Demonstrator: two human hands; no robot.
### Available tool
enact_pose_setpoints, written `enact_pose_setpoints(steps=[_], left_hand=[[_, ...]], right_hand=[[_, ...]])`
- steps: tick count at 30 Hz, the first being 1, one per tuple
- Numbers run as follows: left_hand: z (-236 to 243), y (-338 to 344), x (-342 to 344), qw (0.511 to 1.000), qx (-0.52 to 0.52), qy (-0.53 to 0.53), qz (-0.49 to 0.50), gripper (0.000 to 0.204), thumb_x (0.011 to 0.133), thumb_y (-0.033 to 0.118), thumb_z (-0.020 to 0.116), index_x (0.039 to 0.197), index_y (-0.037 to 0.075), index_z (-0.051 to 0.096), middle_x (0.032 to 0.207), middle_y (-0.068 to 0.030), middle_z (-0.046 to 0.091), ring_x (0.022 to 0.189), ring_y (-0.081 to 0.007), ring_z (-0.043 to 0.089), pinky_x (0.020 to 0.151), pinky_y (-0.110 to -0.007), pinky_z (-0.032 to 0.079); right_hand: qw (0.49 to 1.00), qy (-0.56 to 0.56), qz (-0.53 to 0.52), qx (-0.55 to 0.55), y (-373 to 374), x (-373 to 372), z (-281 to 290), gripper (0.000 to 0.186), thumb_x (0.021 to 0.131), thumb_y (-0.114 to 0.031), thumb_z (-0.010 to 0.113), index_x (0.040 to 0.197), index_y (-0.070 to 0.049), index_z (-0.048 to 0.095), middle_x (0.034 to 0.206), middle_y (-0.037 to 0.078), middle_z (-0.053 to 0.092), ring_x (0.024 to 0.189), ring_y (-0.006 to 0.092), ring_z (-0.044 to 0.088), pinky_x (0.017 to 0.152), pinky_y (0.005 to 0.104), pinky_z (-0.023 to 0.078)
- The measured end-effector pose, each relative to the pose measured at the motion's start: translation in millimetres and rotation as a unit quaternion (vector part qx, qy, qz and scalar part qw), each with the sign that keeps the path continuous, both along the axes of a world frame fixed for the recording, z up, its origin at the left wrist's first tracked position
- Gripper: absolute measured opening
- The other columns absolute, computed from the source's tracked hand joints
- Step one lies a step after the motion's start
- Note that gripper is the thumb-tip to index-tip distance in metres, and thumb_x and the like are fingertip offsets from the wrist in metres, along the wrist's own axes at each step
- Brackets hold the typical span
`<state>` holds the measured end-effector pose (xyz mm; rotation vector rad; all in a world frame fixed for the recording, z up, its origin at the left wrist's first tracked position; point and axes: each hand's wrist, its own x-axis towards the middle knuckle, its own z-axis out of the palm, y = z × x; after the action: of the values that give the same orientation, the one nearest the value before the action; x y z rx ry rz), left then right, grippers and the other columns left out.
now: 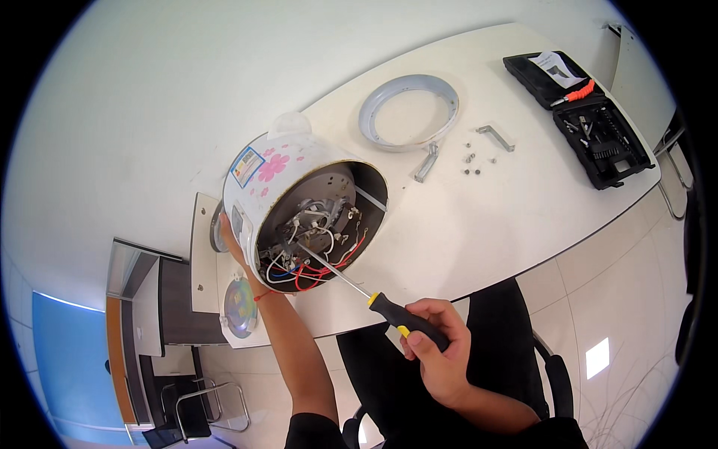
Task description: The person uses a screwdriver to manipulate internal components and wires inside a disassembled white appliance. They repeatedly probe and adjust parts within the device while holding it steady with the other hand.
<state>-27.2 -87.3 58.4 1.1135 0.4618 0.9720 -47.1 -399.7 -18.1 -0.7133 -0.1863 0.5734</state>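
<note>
A white rice cooker (258, 187) with pink flowers lies on its side on the table, its open underside facing right toward me. Inside show wires (329, 273) in red, white and blue, and metal fittings. My right hand (441, 352) grips the black and yellow handle of a screwdriver (374, 299). The shaft reaches into the open base; its tip is among the wires and parts, and what it touches cannot be made out. My left hand (233, 241) holds the cooker at its left end, with the fingers partly hidden behind the body.
A grey metal ring (366, 112) lies behind the cooker, near a metal bracket (426, 163), a second bracket (496, 137) and several small screws (470, 158). An open black tool case (598, 176) sits at the far right. A shiny disc (240, 308) rests at the left edge.
</note>
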Motion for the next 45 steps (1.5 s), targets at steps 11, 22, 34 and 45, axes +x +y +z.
enact_pose_setpoints(steps=[11,22,34,45], left_hand=[[-10.6,18.8,-4.9,0.999,0.013,-0.011,-0.039,0.076,0.099,0.058,0.046,0.149,0.001,0.043,0.144,-0.0179,0.053,0.124,-0.0311,0.058,0.102,-0.043,0.050],[-13.5,21.6,-7.8,0.999,0.015,-0.010,-0.039,0.069,0.100,0.054,0.046,0.145,0.001,0.048,0.137,-0.0166,0.058,0.122,-0.0296,0.060,0.101,-0.042,0.051],[6.7,-13.0,-48.2,0.845,0.379,0.158,0.343,0.042,0.103,0.031,0.044,0.120,0.000,0.067,0.110,-0.0097,0.068,0.100,-0.0218,0.063,0.091,-0.033,0.046],[-39.9,-214.8,41.3,0.964,0.060,0.087,-0.243,0.050,0.107,0.029,0.051,0.148,0.000,0.047,0.131,-0.0147,0.062,0.106,-0.0176,0.059,0.085,-0.032,0.053]], right_hand=[[0.996,0.060,0.024,0.057,4.5,-0.8,-4.3,0.027,0.100,-0.008,0.061,0.124,0.001,0.053,0.089,0.008,0.063,0.066,0.0085,0.054,0.060,0.0228,0.045],[0.995,0.060,0.014,0.076,-17.9,2.1,-16.6,0.027,0.097,-0.007,0.062,0.121,0.003,0.053,0.091,0.010,0.063,0.064,0.0095,0.054,0.055,0.0220,0.044],[0.991,0.019,-0.133,0.000,-72.1,41.9,-33.9,0.033,0.093,-0.023,0.060,0.111,0.005,0.056,0.070,0.009,0.057,0.047,0.0128,0.048,0.041,0.0243,0.035],[0.983,0.097,-0.150,-0.038,-129.7,88.2,-21.7,0.025,0.096,-0.030,0.051,0.099,-0.006,0.055,0.056,0.004,0.047,0.039,0.0092,0.035,0.036,0.0234,0.027]])
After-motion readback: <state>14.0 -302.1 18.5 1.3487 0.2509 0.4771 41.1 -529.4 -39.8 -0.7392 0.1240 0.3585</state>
